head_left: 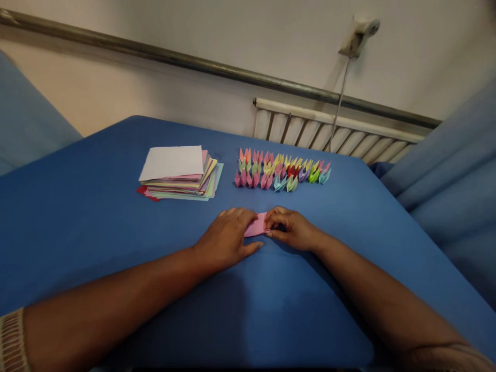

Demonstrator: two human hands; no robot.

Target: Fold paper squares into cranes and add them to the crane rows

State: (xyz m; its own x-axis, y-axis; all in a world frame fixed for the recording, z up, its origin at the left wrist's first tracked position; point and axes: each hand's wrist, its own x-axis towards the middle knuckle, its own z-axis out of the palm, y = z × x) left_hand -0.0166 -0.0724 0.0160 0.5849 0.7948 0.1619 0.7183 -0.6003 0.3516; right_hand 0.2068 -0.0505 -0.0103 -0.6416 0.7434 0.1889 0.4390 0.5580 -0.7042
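A small pink folded paper lies on the blue table between my hands. My left hand rests flat over its left part, fingers stretched out and pressing it down. My right hand has its fingers curled and pinched on the paper's right edge. Beyond the hands stand several small folded paper pieces in many colours, lined up in rows. To their left lies a stack of coloured paper sheets with a white sheet on top.
The table's far edge meets a pale wall with a metal rail and a white radiator. A wall fitting with a cord hangs above. Blue fabric lies at the right and far left.
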